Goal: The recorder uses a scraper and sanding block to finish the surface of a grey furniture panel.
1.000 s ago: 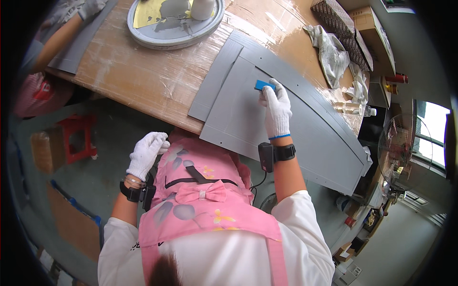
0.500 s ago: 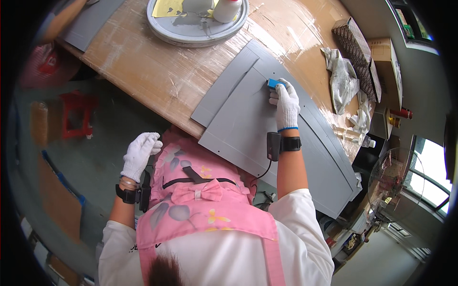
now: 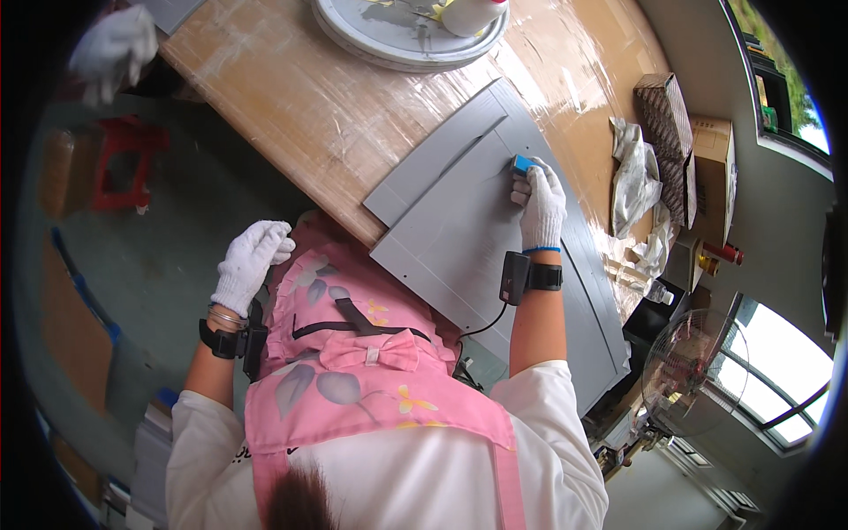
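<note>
My right hand (image 3: 541, 208), in a white knit glove, grips a small blue and grey block (image 3: 523, 165), which looks like a sanding block. It is at the upper part of a grey panel (image 3: 477, 230) with a curved edge, grooves and small holes. A second grey panel (image 3: 415, 181) shows partly from beneath the first one. Away from the panels, my gloved left hand (image 3: 253, 265) hangs in the air beside the pink apron (image 3: 309, 278). Its fingers are loosely curled, with nothing seen in them.
A round grey lid-like tray (image 3: 397, 55) bears a white bottle (image 3: 473, 16) on the film-covered table (image 3: 291, 106). Crumpled cloth (image 3: 634, 172) and cardboard boxes (image 3: 712, 172) lie right. Another person's gloved hand (image 3: 113, 53) is upper left, above a red stool (image 3: 128, 163). A fan (image 3: 693, 371) stands right.
The view has shifted a little. The block has turned slightly in my right hand, near the same spot on the panel. Another person's gloved hand has come fully into view at upper left.
</note>
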Demonstrator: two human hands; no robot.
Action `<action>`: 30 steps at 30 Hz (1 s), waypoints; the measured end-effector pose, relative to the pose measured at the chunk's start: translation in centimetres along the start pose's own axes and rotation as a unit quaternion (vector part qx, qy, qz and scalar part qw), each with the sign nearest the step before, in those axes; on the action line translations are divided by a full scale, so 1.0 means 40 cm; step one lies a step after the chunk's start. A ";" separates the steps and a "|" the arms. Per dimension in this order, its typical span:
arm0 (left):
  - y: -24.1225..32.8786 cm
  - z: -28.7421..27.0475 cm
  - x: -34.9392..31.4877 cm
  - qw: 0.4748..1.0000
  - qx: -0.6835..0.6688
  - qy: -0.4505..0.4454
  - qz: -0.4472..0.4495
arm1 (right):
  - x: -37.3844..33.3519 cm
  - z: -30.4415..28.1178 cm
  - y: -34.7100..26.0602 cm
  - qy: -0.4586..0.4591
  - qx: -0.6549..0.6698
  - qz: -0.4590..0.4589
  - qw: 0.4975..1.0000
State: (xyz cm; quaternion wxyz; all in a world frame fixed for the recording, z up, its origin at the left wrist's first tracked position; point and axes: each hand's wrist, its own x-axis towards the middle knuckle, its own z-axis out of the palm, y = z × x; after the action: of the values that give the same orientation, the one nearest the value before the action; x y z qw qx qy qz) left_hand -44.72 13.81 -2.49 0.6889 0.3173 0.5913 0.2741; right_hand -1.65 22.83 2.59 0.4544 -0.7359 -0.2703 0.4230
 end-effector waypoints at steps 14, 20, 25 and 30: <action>0.001 -0.015 -0.006 1.000 -0.017 0.012 -0.013 | 0.000 -0.007 0.010 -0.034 0.002 -0.011 0.999; -0.009 -0.020 -0.009 1.000 0.001 0.014 0.002 | -0.003 -0.011 0.022 -0.016 0.003 -0.034 0.999; -0.001 -0.025 -0.012 1.000 0.011 0.013 0.006 | -0.023 0.015 0.013 -0.007 -0.061 -0.042 0.997; -0.013 -0.034 -0.006 1.000 0.005 0.004 0.005 | -0.043 0.009 0.018 0.001 -0.067 -0.050 0.997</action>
State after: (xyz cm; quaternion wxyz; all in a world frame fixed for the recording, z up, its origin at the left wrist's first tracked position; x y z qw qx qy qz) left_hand -46.10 13.43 -2.87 0.6835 0.3224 0.5939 0.2760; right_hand -2.80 21.32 2.51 0.4253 -0.7507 -0.3338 0.3797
